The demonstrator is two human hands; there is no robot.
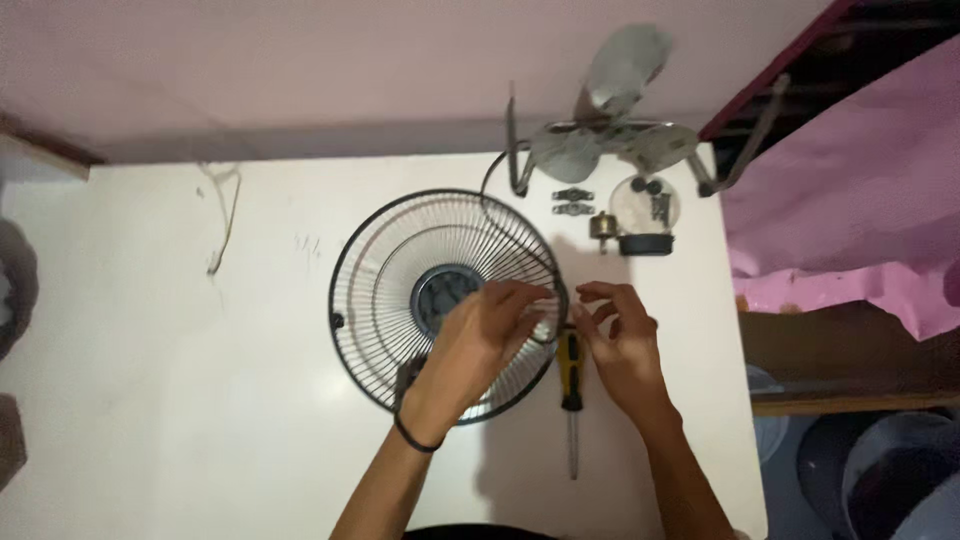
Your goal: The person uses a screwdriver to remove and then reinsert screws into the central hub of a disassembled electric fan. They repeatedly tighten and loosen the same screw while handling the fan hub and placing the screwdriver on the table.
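A round wire fan guard (400, 290) is seen lying flat on a white table (160, 400), its right rim pinched between the fingers of the left hand (487, 330) and right hand (615, 335). A yellow-handled screwdriver (571, 395) rests just beside. The rim is best kept steadied while the small fastening is worked.

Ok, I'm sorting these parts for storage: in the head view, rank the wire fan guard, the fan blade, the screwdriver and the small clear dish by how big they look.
1. Wire fan guard, by far the largest.
2. Fan blade.
3. Screwdriver: long but thin, so its place against the blade is unsure.
4. Clear dish, the smallest.
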